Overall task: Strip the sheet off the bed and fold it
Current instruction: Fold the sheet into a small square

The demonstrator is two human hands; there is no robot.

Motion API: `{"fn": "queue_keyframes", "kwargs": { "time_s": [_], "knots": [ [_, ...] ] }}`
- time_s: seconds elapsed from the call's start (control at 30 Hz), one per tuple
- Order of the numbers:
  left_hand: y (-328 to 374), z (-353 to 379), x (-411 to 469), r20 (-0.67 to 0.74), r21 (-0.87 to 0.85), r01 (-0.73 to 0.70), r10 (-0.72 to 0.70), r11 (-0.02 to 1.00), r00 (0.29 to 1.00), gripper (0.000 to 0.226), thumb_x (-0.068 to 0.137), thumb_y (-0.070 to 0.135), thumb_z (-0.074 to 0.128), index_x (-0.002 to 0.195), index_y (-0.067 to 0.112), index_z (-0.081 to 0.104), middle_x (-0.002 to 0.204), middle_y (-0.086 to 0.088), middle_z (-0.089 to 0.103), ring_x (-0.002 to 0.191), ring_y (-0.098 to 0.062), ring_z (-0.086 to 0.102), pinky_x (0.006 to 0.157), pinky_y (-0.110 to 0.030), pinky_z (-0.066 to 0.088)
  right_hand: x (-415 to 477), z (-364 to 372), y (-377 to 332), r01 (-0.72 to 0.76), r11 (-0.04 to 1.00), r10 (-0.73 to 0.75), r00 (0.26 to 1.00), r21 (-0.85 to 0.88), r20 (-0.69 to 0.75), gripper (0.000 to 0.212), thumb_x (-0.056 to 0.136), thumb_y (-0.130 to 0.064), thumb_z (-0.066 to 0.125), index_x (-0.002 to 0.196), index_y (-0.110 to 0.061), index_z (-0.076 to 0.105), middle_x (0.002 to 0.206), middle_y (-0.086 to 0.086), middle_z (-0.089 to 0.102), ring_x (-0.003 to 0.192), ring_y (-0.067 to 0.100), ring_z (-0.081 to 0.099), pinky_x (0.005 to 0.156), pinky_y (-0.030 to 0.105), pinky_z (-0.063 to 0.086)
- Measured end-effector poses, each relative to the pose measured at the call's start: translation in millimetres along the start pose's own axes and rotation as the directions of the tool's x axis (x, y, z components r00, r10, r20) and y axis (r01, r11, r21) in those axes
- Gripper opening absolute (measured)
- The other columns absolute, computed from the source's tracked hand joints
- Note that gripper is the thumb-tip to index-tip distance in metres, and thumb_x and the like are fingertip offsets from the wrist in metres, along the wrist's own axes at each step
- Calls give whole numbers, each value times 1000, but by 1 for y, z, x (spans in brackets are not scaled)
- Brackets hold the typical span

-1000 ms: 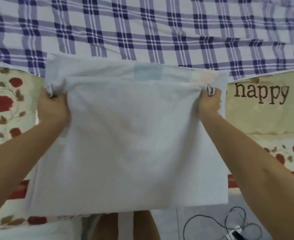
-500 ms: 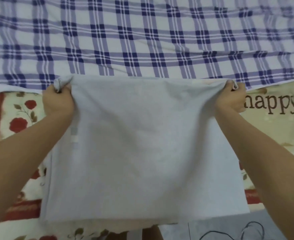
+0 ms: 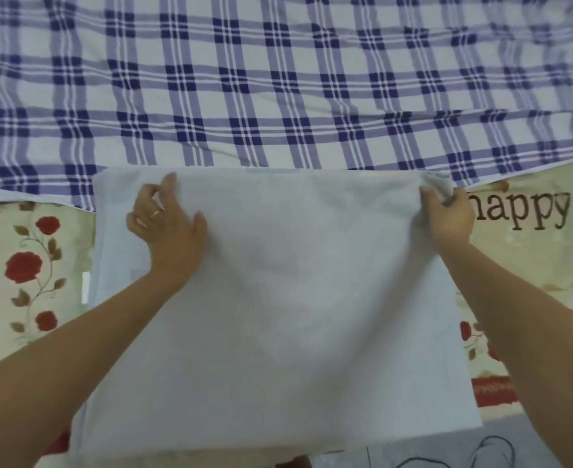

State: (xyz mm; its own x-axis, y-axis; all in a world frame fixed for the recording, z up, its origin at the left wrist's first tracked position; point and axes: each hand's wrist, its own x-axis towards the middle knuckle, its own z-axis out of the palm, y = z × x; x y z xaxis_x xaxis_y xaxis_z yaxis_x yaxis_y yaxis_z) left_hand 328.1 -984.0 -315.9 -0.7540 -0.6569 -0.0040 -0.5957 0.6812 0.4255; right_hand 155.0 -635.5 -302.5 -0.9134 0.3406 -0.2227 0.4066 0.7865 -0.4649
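The folded pale blue-white sheet (image 3: 295,298) lies flat on the near edge of the bed as a wide rectangle. My left hand (image 3: 167,228) rests on top of it near its far left corner, fingers spread and relaxed, holding nothing. My right hand (image 3: 447,214) grips the sheet's far right corner, with cloth bunched in its fingers. Both forearms reach in from the bottom corners.
A blue and white checked cover (image 3: 278,79) spans the bed beyond the sheet. A cream blanket with red roses (image 3: 25,271) and the word "happy" (image 3: 521,211) lies under it. A black cable (image 3: 464,454) lies on the floor at bottom right.
The sheet went from held up by both far corners to laid flat on the bed. My left hand let go of its corner and now lies on top.
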Motion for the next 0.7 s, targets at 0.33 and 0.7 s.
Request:
{"fn": "queue_keyframes", "kwargs": {
  "time_s": [0.33, 0.7],
  "knots": [
    [20, 50, -47, 420, 195, -382, 275, 903, 865, 56, 98, 34, 34, 150, 29, 14, 157, -8, 9, 145, -28, -2, 111, -56, -2, 20, -5, 27, 7, 990, -21, 995, 143, 101, 43, 96, -32, 50, 60, -16, 34, 60, 0, 35, 55, 11, 33, 51, 23, 27],
    [25, 41, -150, 562, 104, -450, 321, 887, 762, 71, 87, 55, 19, 150, 27, 4, 159, -6, -1, 145, -30, -9, 105, -64, -10, -76, -51, 106, -235, 943, 92, 864, 236, 494, 38, 87, -43, 62, 109, -12, 62, 100, -3, 65, 88, 15, 64, 78, 29, 50]
  ]
}}
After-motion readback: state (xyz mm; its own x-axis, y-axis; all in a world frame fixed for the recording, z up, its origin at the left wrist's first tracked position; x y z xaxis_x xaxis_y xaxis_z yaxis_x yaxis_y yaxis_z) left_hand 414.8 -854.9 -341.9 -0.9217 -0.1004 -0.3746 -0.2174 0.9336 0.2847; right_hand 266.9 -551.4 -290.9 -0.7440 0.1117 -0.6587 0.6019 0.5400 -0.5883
